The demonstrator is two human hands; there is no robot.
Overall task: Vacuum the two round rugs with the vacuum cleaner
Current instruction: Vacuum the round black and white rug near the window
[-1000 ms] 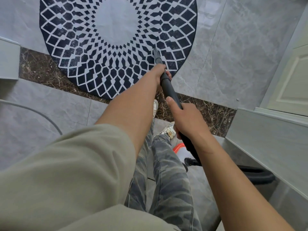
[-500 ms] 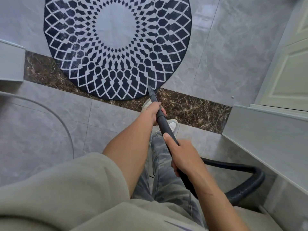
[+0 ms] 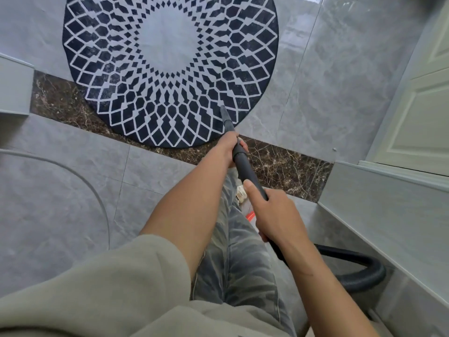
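Mid-task: nozzle (image 3: pixel 224 115) on round rug's (image 3: pixel 170 69) edge
Gripping the wand (image 3: pixel 245 167): left hand (image 3: pixel 229 149), right hand (image 3: pixel 279 215); second rug unseen.

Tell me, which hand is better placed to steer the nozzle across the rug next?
Probably the left hand: it grips the wand nearest the nozzle, which is on the rug near its edge. The right hand holds farther back.

No writing, label, brand or number can be read anywhere. Only a diamond pattern is borne by the round rug (image 3: pixel 170 45).
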